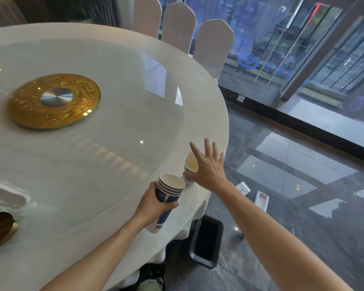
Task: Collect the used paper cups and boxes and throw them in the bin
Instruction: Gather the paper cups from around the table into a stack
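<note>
White cloth covers a large round banquet table (202, 106), the landmark for everything else. A round glass turntable (93, 156) lies on it, with a gold embossed disc (54, 101) at its centre.

At the table's near right edge, the person's left hand (156, 203) is wrapped firmly around a stack of blue and white paper cups (168, 194), nested one inside another and tilted toward the right. Several rims show at the top; the exact count is hard to judge, and the stack's base is partly hidden behind the hand.

Just beyond the stack, still on the table edge, stands a single paper cup with a pale inside (190, 164). The right hand (208, 164) is spread wide over it, fingers splayed, thumb low against the cup's near side. The hand hides much of the cup, so whether the palm actually touches it cannot be told.

On the dark polished floor below the table's right edge sits a black rectangular bin (206, 241), its mouth open upward, partly tucked under the cloth. Farther right of the table lie a white open box (261, 201) and a white paper piece (243, 188), small and hard to make out.

At the table's left edge, a clear plastic-wrapped white item (7, 194) and a gold object (0, 227) are cut off by the frame. Behind the table stand white-covered chairs (213, 47).
</note>
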`<state>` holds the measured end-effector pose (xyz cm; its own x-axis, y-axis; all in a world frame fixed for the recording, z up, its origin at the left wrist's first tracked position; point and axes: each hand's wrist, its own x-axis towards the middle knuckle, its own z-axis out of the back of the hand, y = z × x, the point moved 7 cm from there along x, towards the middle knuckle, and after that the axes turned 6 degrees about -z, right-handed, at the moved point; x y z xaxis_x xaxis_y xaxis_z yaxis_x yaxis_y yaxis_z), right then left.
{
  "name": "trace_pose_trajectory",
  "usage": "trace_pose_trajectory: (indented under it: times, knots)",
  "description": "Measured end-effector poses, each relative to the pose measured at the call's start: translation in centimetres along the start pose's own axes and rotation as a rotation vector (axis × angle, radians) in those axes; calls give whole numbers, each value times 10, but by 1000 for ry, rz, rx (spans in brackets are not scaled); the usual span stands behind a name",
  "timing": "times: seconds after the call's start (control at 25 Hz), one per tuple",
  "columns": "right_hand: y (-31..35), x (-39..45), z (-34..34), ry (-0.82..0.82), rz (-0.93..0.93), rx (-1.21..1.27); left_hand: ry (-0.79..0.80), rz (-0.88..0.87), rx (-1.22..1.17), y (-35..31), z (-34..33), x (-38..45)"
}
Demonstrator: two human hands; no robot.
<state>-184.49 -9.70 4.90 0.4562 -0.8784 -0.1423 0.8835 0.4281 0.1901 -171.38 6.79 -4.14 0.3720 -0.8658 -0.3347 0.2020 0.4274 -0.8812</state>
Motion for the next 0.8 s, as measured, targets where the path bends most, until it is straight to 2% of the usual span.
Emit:
trace_pose_trajectory:
  times: [0.2,0.32,0.44,0.8]
  knots:
    - [2,34,-49,162,-12,-25,-5,31,-2,12,13,25]
    - [-1,41,-53,135,40,-2,-10,47,7,17,17,32]
    - [-9,43,-45,132,16,41,12,46,10,15,11,40]
    - [-106,21,42,-141,-335,630,203,-70,158,-33,-54,69]
